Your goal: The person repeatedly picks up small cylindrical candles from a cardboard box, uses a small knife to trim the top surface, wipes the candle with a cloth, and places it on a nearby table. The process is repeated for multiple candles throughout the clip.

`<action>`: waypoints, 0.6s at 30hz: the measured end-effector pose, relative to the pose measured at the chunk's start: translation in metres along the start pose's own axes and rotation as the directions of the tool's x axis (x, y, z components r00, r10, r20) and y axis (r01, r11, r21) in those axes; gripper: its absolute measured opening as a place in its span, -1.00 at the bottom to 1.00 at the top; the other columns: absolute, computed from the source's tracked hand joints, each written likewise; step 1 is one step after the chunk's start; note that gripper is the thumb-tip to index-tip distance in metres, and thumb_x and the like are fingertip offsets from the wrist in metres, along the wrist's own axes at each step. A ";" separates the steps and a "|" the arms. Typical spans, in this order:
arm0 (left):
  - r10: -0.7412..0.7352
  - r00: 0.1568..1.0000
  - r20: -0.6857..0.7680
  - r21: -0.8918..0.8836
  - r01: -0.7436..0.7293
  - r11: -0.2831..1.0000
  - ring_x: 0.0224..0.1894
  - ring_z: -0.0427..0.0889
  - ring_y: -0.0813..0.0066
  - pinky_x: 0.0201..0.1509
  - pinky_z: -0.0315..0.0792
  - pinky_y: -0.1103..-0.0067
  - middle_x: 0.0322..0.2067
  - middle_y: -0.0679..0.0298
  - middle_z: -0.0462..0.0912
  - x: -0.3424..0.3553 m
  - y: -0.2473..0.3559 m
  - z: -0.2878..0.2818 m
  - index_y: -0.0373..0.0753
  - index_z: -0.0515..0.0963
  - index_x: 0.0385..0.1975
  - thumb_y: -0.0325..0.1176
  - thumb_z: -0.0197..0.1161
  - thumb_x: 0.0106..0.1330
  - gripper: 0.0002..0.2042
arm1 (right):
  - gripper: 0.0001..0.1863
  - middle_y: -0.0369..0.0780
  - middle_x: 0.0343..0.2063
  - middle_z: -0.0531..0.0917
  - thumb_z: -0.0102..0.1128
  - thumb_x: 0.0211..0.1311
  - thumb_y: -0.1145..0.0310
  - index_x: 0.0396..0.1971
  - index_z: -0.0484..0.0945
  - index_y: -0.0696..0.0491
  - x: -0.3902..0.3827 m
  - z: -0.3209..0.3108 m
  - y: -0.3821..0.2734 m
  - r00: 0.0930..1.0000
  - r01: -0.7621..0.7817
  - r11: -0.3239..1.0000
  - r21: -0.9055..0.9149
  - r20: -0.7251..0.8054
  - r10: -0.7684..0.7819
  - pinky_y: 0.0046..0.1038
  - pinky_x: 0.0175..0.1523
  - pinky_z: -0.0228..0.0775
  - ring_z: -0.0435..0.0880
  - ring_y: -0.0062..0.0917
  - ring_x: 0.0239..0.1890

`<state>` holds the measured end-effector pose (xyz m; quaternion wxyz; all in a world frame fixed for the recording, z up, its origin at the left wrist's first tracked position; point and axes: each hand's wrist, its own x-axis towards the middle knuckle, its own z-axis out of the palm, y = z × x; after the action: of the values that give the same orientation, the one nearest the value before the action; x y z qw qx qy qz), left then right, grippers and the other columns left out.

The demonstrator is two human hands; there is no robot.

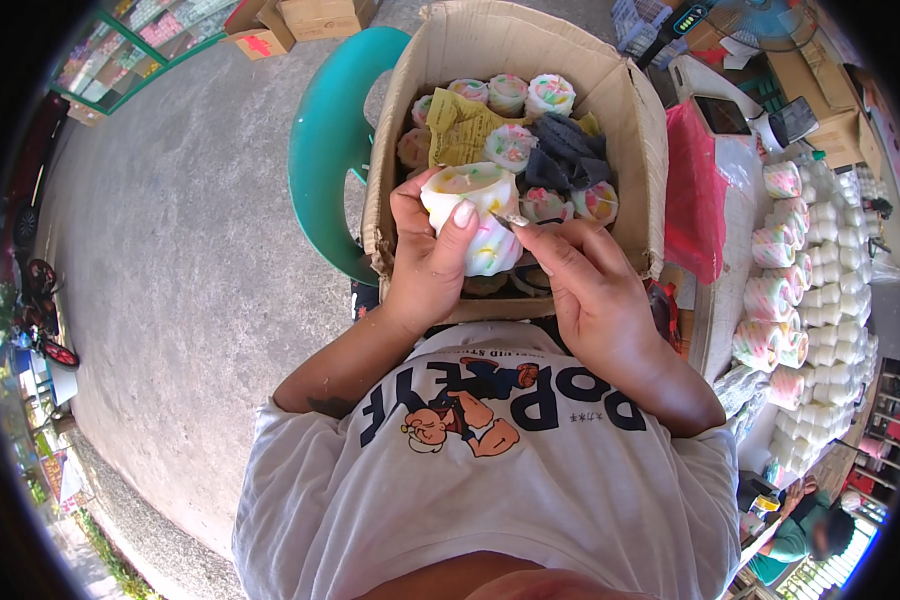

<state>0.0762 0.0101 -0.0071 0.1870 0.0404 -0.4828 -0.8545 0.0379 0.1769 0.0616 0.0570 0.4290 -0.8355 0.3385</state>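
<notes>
My left hand [428, 262] is wrapped round a white cup-shaped piece [490, 250] with a fluted, twisted wall and pink, yellow and green flecks. Its open rim tilts up, showing a hollow inside. Pinched in my right hand [592, 280] is a small dark pointed tool [504, 221], its tip against the cup's side just below the rim; most of the tool is hidden by my fingers. Below the hands stands a cardboard box [520, 42] holding several similar flecked cups [550, 94]. A yellow printed sheet [458, 138] and a dark grey cloth [570, 152] lie among them.
A green plastic chair [320, 150] is left of the box. At right, a table carries a pink plastic bag [694, 190], a phone-like device [722, 115], several flecked cups [770, 290] and stacked plain white ones [825, 290]. A person [805, 540] is at the lower right.
</notes>
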 end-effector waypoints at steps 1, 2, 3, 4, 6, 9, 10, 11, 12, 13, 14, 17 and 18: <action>0.003 1.000 0.002 0.005 -0.003 1.000 0.11 0.39 0.35 0.22 0.31 0.40 0.07 0.15 0.36 0.000 0.000 0.000 -0.17 0.15 0.14 -0.17 0.15 0.34 -0.53 | -0.41 -0.22 -0.34 0.46 0.13 -0.08 0.66 0.05 0.53 -0.10 0.000 0.000 0.000 1.000 -0.001 1.000 -0.001 -0.016 0.001 -0.34 -0.21 0.43 0.52 -0.33 -0.34; 0.000 1.000 0.001 0.003 0.000 1.000 0.11 0.39 0.35 0.22 0.31 0.40 0.07 0.15 0.36 0.000 0.000 0.000 -0.17 0.15 0.13 -0.17 0.14 0.34 -0.53 | -0.40 -0.22 -0.34 0.46 0.13 -0.09 0.66 0.05 0.53 -0.10 0.000 0.000 0.001 0.999 -0.002 1.000 -0.002 -0.033 0.002 -0.34 -0.21 0.43 0.52 -0.33 -0.34; -0.004 1.000 0.000 0.001 0.004 1.000 0.11 0.39 0.35 0.22 0.30 0.40 0.07 0.15 0.36 0.000 0.000 0.000 -0.17 0.15 0.13 -0.17 0.14 0.34 -0.53 | -0.40 -0.22 -0.33 0.46 0.13 -0.10 0.66 0.05 0.53 -0.10 0.000 0.001 0.002 0.999 -0.004 1.000 -0.002 -0.049 0.004 -0.34 -0.21 0.43 0.52 -0.33 -0.34; -0.007 1.000 -0.002 0.000 0.007 1.000 0.11 0.39 0.36 0.22 0.30 0.40 0.07 0.15 0.36 0.000 0.000 0.000 -0.17 0.15 0.13 -0.17 0.14 0.34 -0.53 | -0.41 -0.22 -0.33 0.46 0.13 -0.09 0.66 0.05 0.53 -0.10 0.000 0.001 0.001 1.000 -0.005 1.000 -0.005 -0.030 0.005 -0.34 -0.21 0.42 0.52 -0.33 -0.34; -0.009 1.000 -0.006 0.003 0.009 1.000 0.11 0.39 0.36 0.22 0.30 0.40 0.07 0.15 0.36 0.000 0.000 0.000 -0.17 0.16 0.13 -0.17 0.14 0.34 -0.54 | -0.42 -0.22 -0.33 0.46 0.13 -0.07 0.65 0.04 0.53 -0.09 0.000 0.000 0.000 1.000 -0.008 1.000 -0.010 0.007 0.008 -0.33 -0.22 0.42 0.52 -0.32 -0.34; -0.002 1.000 -0.006 0.006 0.002 1.000 0.11 0.39 0.36 0.22 0.30 0.40 0.07 0.16 0.36 -0.001 -0.001 -0.001 -0.17 0.16 0.13 -0.17 0.14 0.34 -0.54 | -0.41 -0.22 -0.33 0.46 0.13 -0.08 0.66 0.04 0.53 -0.09 0.001 0.000 0.001 0.999 -0.014 1.000 0.016 -0.029 0.014 -0.34 -0.22 0.42 0.52 -0.32 -0.34; 0.000 1.000 -0.003 0.007 0.000 1.000 0.12 0.39 0.36 0.22 0.30 0.40 0.07 0.16 0.36 0.000 -0.001 -0.001 -0.16 0.16 0.13 -0.17 0.14 0.34 -0.54 | -0.41 -0.22 -0.33 0.46 0.13 -0.08 0.66 0.04 0.53 -0.09 0.001 0.000 0.001 1.000 -0.007 1.000 0.008 -0.015 0.007 -0.34 -0.22 0.42 0.52 -0.32 -0.34; 0.001 1.000 0.002 0.008 -0.001 1.000 0.12 0.39 0.36 0.22 0.30 0.40 0.07 0.16 0.36 0.000 -0.001 -0.001 -0.16 0.16 0.13 -0.17 0.14 0.34 -0.54 | -0.41 -0.22 -0.34 0.46 0.13 -0.08 0.65 0.04 0.53 -0.09 0.001 -0.001 0.000 1.000 0.000 1.000 0.000 -0.001 0.000 -0.33 -0.22 0.42 0.52 -0.32 -0.34; 0.002 1.000 0.006 0.010 -0.002 1.000 0.12 0.38 0.36 0.23 0.29 0.40 0.07 0.16 0.36 0.000 -0.001 -0.001 -0.16 0.16 0.13 -0.18 0.14 0.35 -0.54 | -0.42 -0.22 -0.34 0.46 0.13 -0.08 0.65 0.04 0.53 -0.09 0.002 -0.002 -0.001 1.000 0.006 1.000 -0.007 0.014 -0.006 -0.33 -0.22 0.42 0.52 -0.32 -0.34; 0.004 1.000 0.008 0.012 -0.004 1.000 0.12 0.38 0.36 0.23 0.29 0.40 0.07 0.16 0.36 0.000 0.000 -0.001 -0.16 0.16 0.14 -0.18 0.13 0.35 -0.55 | -0.41 -0.22 -0.34 0.45 0.13 -0.09 0.65 0.05 0.52 -0.09 0.002 -0.001 -0.001 1.000 0.009 1.000 -0.001 -0.005 -0.009 -0.34 -0.22 0.42 0.52 -0.33 -0.34; 0.001 1.000 -0.005 -0.013 -0.001 1.000 0.09 0.41 0.39 0.20 0.32 0.42 0.05 0.15 0.36 0.000 0.000 -0.001 -0.18 0.13 0.12 -0.21 0.16 0.33 -0.53 | -0.40 -0.22 -0.34 0.45 0.13 -0.10 0.66 0.05 0.52 -0.10 0.003 -0.001 0.001 1.000 0.012 1.000 0.005 -0.024 -0.012 -0.34 -0.22 0.42 0.52 -0.33 -0.34; -0.011 0.999 -0.034 -0.073 0.008 0.997 0.03 0.45 0.43 0.13 0.39 0.47 0.01 0.11 0.38 0.003 0.000 0.001 -0.20 0.08 0.08 -0.27 0.23 0.29 -0.50 | -0.39 -0.22 -0.35 0.45 0.14 -0.11 0.65 0.05 0.52 -0.11 0.001 -0.002 -0.001 1.000 0.018 1.000 0.019 0.013 -0.019 -0.34 -0.22 0.42 0.52 -0.34 -0.34; -0.015 0.999 -0.039 -0.082 0.012 0.997 0.03 0.46 0.43 0.13 0.40 0.47 0.01 0.11 0.38 0.003 0.000 0.001 -0.21 0.08 0.07 -0.27 0.23 0.29 -0.50 | -0.39 -0.23 -0.35 0.44 0.14 -0.11 0.65 0.05 0.52 -0.11 -0.001 -0.003 -0.002 0.999 0.020 1.000 0.023 0.042 -0.021 -0.34 -0.22 0.42 0.52 -0.34 -0.34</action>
<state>0.0730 0.0100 -0.0058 0.1923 0.0531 -0.4433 -0.8739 0.0393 0.1784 0.0642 0.0382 0.4452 -0.8283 0.3382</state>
